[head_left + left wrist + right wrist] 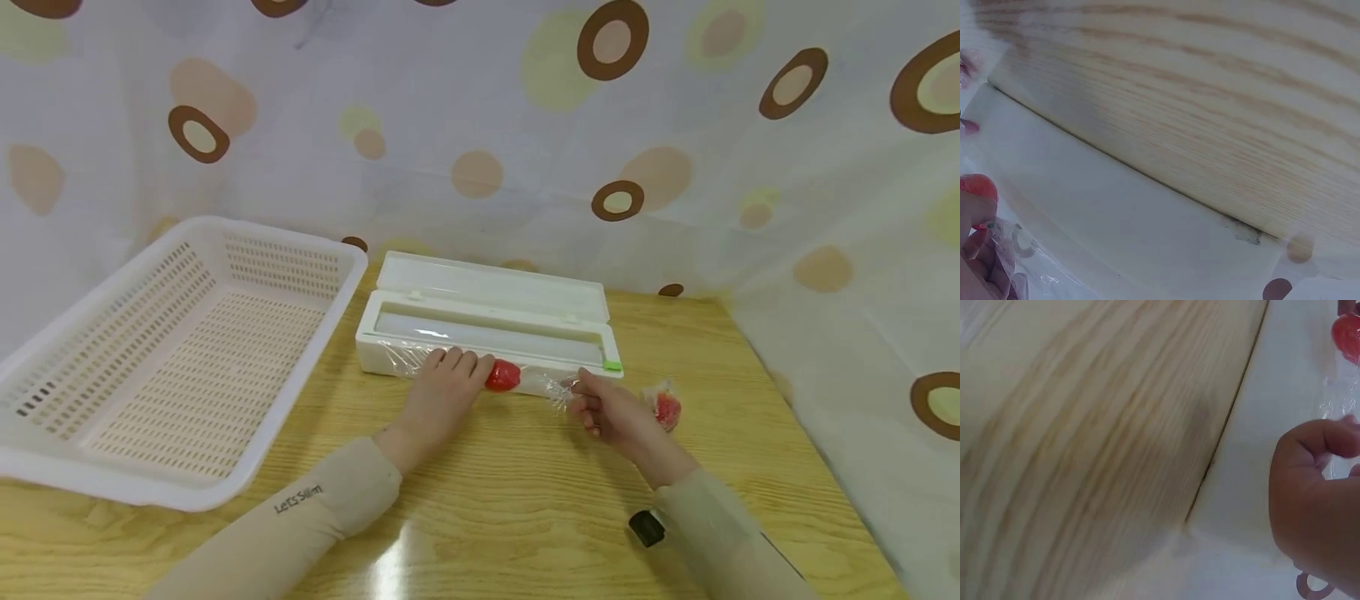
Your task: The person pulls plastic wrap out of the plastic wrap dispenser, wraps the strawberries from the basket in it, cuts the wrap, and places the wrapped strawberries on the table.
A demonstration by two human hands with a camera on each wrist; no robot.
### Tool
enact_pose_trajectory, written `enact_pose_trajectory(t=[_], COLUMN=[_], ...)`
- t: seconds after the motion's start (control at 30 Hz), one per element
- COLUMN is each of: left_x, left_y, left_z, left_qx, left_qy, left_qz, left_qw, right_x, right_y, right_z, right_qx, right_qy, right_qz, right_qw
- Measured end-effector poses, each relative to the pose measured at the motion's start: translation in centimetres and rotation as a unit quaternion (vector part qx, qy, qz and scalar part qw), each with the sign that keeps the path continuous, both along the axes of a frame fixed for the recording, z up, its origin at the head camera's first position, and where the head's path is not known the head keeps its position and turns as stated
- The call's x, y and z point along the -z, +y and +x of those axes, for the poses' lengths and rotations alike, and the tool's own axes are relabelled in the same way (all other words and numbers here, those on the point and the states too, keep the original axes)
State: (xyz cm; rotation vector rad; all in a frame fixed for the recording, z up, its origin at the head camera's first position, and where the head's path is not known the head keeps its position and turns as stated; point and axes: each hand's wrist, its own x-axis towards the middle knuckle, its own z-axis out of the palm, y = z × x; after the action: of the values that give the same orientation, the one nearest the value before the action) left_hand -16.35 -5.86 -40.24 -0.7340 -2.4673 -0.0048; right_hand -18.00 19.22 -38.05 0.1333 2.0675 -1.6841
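Observation:
At the front side of a white cling film dispenser box [487, 333], my left hand [450, 387] grips a small, smooth, rounded red thing [503, 376] with clear film on it. In the left wrist view the same red thing [979, 190] shows at the thumb and fingers, film bunched beside it. My right hand [611, 412] pinches crumpled cling film [557, 390] near the box's right end; its thumb and fingers are bent inward in the right wrist view. The box lid stands open behind a roll of film [487, 333]. A green slider [612, 365] sits at the right corner.
A large white plastic basket [300, 392] stands on the wooden table [510, 517] to the left. Another red thing in clear film [666, 408] lies just beyond my right hand. A small black piece [647, 528] is by the right sleeve. Patterned cloth [480, 100] hangs behind and at right.

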Motion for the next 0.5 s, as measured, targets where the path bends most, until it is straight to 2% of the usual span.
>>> enact_pose_trajectory(t=[0.07,0.13,0.4,0.5], left_x=[0.0,0.0,0.3,0.4], left_y=[0.0,0.0,0.1,0.2], left_z=[0.1,0.2,0.1,0.1], left_qx=[0.002,0.005,0.012,0.014], left_qy=[0.0,-0.002,0.001,-0.002], left_qz=[0.001,0.005,0.007,0.0], left_qw=[1.0,1.0,0.9999,0.9999], right_x=[0.2,0.3,0.2,0.2], right_y=[-0.3,-0.4,0.6,1.0], right_z=[-0.2,-0.2,1.2,1.2], right_qx=[0.014,0.018,0.023,0.011], right_qy=[-0.005,0.007,0.064,0.085], right_qz=[-0.048,-0.046,0.057,0.133], right_qw=[0.999,0.999,0.996,0.987])
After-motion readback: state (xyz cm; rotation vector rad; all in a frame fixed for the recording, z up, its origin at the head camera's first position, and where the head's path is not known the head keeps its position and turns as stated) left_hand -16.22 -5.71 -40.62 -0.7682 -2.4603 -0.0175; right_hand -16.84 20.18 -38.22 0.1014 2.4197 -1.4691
